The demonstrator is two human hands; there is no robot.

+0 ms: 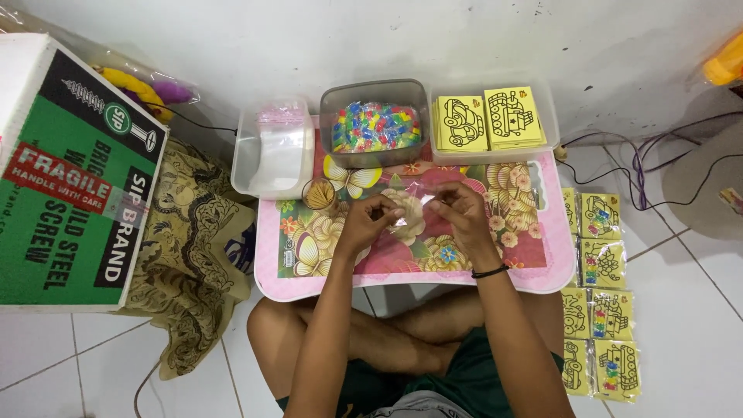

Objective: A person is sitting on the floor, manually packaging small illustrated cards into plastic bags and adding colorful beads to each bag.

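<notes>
A white tiled floor (689, 310) meets a white wall (387, 39) along the top of the frame, and a small pink lap table (534, 263) with a flower print stands at the centre, over the crossed legs of the seated person.

At the far left a large cardboard box (70, 178) fills the frame edge; its top is green with a black band, white lettering and a red slanted label. Beside it lies a brown patterned cloth (193, 232). Along the upper edge of the table sit three containers in a row: a clear tub of small plastic bags (272, 147) at upper centre-left, a grey tub of coloured pieces (375, 124) in the middle, and a clear tray holding yellow picture cards (487, 120) with black line drawings to its right. A small cup of thin sticks (318, 194) stands just below the first tub. Down the right side of the frame, on the floor, a column of finished yellow packets (604, 294) in clear wrap runs from mid-height to the bottom.

Over the middle of the table the left hand (364, 223) and the right hand (463, 210) are close together, fingers curled, each pinching an edge of a small clear plastic bag (409, 215) stretched between them just above the tabletop. A black band circles the right wrist. Dark cables (658, 162) trail across the floor at upper right.
</notes>
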